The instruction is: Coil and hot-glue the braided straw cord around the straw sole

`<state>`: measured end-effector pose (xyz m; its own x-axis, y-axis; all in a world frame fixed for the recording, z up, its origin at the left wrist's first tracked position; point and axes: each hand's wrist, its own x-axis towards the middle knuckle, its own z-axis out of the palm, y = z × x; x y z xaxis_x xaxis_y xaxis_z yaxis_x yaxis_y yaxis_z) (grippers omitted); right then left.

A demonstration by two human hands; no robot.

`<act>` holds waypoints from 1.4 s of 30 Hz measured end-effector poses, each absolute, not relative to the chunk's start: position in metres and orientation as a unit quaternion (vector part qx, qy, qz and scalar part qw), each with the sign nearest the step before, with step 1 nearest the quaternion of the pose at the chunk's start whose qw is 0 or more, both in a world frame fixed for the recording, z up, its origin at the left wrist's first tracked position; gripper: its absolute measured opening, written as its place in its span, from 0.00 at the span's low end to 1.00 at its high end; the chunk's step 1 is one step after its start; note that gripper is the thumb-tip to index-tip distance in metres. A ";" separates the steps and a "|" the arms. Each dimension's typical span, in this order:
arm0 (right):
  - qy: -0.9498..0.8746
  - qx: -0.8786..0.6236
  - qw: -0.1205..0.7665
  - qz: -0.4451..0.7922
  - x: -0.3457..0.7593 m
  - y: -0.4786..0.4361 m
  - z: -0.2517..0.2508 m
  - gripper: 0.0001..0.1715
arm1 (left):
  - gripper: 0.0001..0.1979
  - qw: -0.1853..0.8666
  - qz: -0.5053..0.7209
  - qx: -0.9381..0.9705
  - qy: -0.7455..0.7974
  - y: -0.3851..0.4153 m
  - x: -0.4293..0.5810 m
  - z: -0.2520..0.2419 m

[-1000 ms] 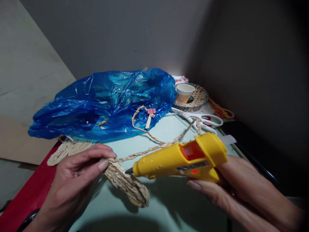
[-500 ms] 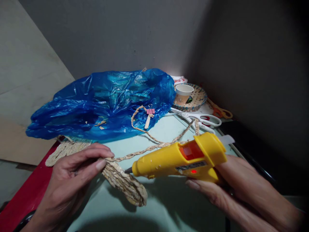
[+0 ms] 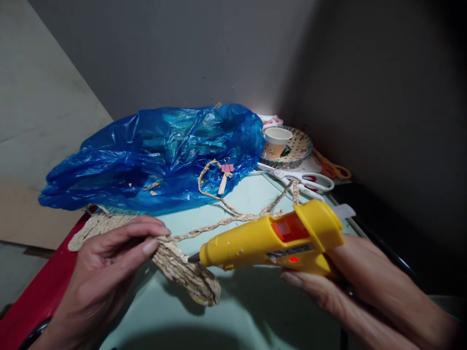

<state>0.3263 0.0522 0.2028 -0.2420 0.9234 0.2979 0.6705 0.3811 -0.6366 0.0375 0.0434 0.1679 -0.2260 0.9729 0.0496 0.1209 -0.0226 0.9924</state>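
Note:
My left hand [image 3: 109, 267] pinches a coiled mat of braided straw [image 3: 186, 274] at its upper edge, thumb and fingers pressed on the weave. A loose straw braid [image 3: 233, 221] runs from the mat back across the table. My right hand [image 3: 350, 287] grips a yellow hot glue gun [image 3: 270, 240] whose red light is on. Its nozzle points left and sits right at the mat's edge, near my left fingertips.
A crumpled blue plastic bag [image 3: 153, 155] lies behind the mat, with a pink binder clip [image 3: 227, 167] on the braid's end. White scissors [image 3: 306, 180], a woven tray [image 3: 299, 146] with a paper cup [image 3: 276, 141] and orange scissors [image 3: 333, 170] stand at the back right. A red strip [image 3: 40, 296] borders the pale green table [image 3: 255, 316] at the left.
The straw mat has shifted slightly left and down under my left hand. The glue gun stays almost where it was.

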 end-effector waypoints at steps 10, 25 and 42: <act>-0.805 -0.507 0.258 0.171 0.349 0.046 0.196 0.17 | 0.04 0.390 0.545 0.465 0.579 0.044 0.037 0.169; -0.815 -0.496 0.236 0.185 0.350 0.046 0.196 0.16 | 0.04 0.398 0.546 0.459 0.577 0.044 0.036 0.170; -0.844 -0.454 0.275 0.080 0.355 0.049 0.188 0.09 | 0.06 0.386 0.582 0.433 0.570 0.047 0.040 0.170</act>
